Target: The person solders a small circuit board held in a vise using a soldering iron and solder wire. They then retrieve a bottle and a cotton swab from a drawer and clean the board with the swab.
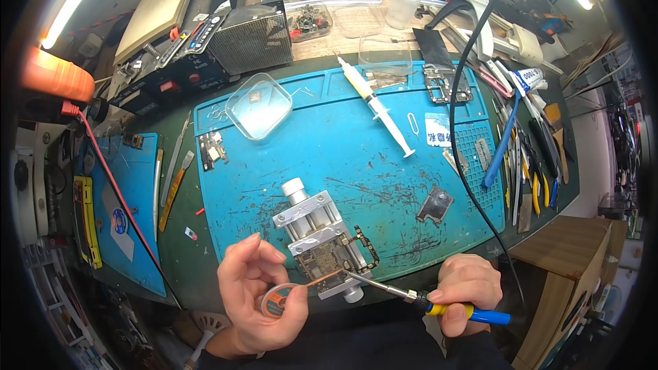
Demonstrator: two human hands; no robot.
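Observation:
My left hand (240, 284) pinches a small round spool of desoldering braid (275, 301) between thumb and fingers. Its copper strip (325, 279) reaches right onto a circuit board (321, 260). A silver metal clamp (310, 216) with round knobs grips this board near the front of the blue mat. In my right hand (469, 288) is a soldering iron (391, 289) with a yellow and blue handle, tilted so its tip points left at the strip's end over the board. Whether tip and strip touch is too small to tell. A narrow dark board piece (367, 245) sits at the clamp's right side.
On the blue mat (267, 164) lie a syringe (375, 106), a clear plastic dish (259, 106) and a dark metal plate (435, 204). Pliers and tweezers (534, 157) crowd the right side. A black cable (458, 116) hangs down across the right of the view.

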